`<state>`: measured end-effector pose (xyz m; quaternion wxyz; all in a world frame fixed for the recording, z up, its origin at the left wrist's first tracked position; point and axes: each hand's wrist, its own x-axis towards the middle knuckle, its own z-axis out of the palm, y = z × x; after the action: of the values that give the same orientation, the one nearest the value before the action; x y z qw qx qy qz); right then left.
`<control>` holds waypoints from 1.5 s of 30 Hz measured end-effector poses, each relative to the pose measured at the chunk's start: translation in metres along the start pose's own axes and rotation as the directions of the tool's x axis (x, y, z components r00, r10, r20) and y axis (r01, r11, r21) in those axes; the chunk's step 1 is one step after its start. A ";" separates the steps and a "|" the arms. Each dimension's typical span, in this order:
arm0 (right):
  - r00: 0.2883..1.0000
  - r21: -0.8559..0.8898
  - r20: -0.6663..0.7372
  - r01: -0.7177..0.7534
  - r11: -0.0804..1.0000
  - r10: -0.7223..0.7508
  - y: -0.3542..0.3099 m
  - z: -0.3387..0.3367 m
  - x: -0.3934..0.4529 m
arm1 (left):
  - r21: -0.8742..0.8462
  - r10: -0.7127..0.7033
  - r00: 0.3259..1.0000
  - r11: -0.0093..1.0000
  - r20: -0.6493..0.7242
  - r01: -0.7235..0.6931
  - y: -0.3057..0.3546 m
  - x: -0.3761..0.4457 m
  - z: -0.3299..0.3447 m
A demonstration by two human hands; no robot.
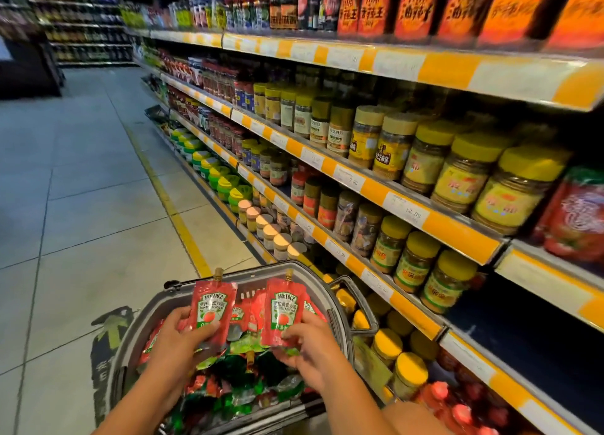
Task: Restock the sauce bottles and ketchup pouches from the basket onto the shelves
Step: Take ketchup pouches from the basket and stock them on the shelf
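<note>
Above the grey basket (183, 303), L hand (176, 336) & R hand (310, 339) each pinch an upright Heinz ketchup pouch (212, 307), spouts up. Shelves (408, 205) lie rightward, R hand nearer.

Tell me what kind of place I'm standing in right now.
Most likely a supermarket condiment aisle: long shelves with yellow price strips, rows of jars, and a shopping basket of ketchup pouches below.

Bare forearms, no sleeves, unadorned fingers (209, 328)
</note>
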<state>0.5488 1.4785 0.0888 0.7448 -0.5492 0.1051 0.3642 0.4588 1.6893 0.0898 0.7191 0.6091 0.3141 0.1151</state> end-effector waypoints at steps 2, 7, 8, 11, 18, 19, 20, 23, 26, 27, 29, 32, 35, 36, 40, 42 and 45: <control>1.000 0.020 -0.026 0.007 1.000 -0.006 -0.002 -0.004 -0.011 | -0.023 0.017 1.000 1.000 0.012 -0.016 0.009 -0.007 0.004; 0.996 0.035 -0.078 0.056 0.998 -0.053 -0.008 -0.018 -0.047 | -0.106 0.006 0.999 0.994 0.047 -0.001 0.030 -0.020 0.019; 0.994 0.044 -0.089 0.067 0.997 -0.063 -0.009 -0.020 -0.055 | -0.129 0.006 0.998 0.992 0.057 0.002 0.035 -0.024 0.023; 0.985 0.076 -0.126 0.125 0.989 -0.115 -0.010 -0.028 -0.079 | -0.183 0.013 0.995 0.983 0.100 0.006 0.050 -0.037 0.038; 0.911 0.004 -0.195 0.370 0.929 -0.363 -0.036 -0.054 -0.148 | -0.187 0.147 0.953 0.977 0.264 -0.099 0.086 -0.085 0.082; 0.891 -0.017 -0.208 0.408 0.913 -0.403 -0.043 -0.058 -0.159 | -0.196 0.170 0.943 0.974 0.288 -0.115 0.092 -0.093 0.089; 0.871 -0.039 -0.217 0.444 0.895 -0.442 -0.051 -0.062 -0.170 | -0.206 0.189 0.930 0.970 0.316 -0.128 0.097 -0.100 0.097; 0.795 -0.085 -0.242 0.554 0.828 -0.557 -0.075 -0.072 -0.202 | -0.229 0.226 0.893 0.963 0.390 -0.144 0.114 -0.124 0.117; 0.720 -0.106 -0.276 0.635 0.765 -0.637 -0.096 -0.083 -0.231 | -0.224 0.258 0.860 0.959 0.440 -0.173 0.129 -0.145 0.138; 0.697 -0.110 -0.286 0.658 0.745 -0.657 -0.102 -0.088 -0.240 | -0.225 0.268 0.849 0.957 0.455 -0.181 0.134 -0.152 0.145; 0.654 -0.117 -0.313 0.693 0.711 -0.689 -0.111 -0.098 -0.258 | -0.230 0.287 0.823 0.953 0.491 -0.195 0.144 -0.165 0.161; 0.594 -0.121 -0.369 0.732 0.671 -0.715 -0.123 -0.116 -0.282 | -0.238 0.302 0.789 0.950 0.535 -0.202 0.158 -0.180 0.187; 0.534 -0.154 -0.415 0.756 0.636 -0.736 -0.131 -0.136 -0.305 | -0.216 0.295 0.742 0.955 0.602 -0.204 0.167 -0.192 0.217; 0.514 -0.174 -0.429 0.760 0.626 -0.743 -0.133 -0.143 -0.312 | -0.207 0.290 0.727 0.957 0.622 -0.205 0.169 -0.196 0.227; 0.434 -0.247 -0.495 0.760 0.601 -0.753 -0.137 -0.174 -0.341 | -0.171 0.272 0.677 0.962 0.684 -0.213 0.171 -0.214 0.271; 0.397 -0.280 -0.525 0.754 0.593 -0.753 -0.138 -0.191 -0.355 | -0.142 0.249 0.646 0.966 0.722 -0.214 0.169 -0.224 0.293; 0.334 -0.324 -0.591 0.736 0.595 -0.734 -0.141 -0.217 -0.376 | -0.091 0.212 0.586 0.969 0.782 -0.229 0.165 -0.237 0.325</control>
<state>0.4266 1.1058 0.3211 0.7347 -0.6266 0.1082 -0.2364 0.5030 1.3363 0.3399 0.7575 0.6388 -0.1092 -0.0784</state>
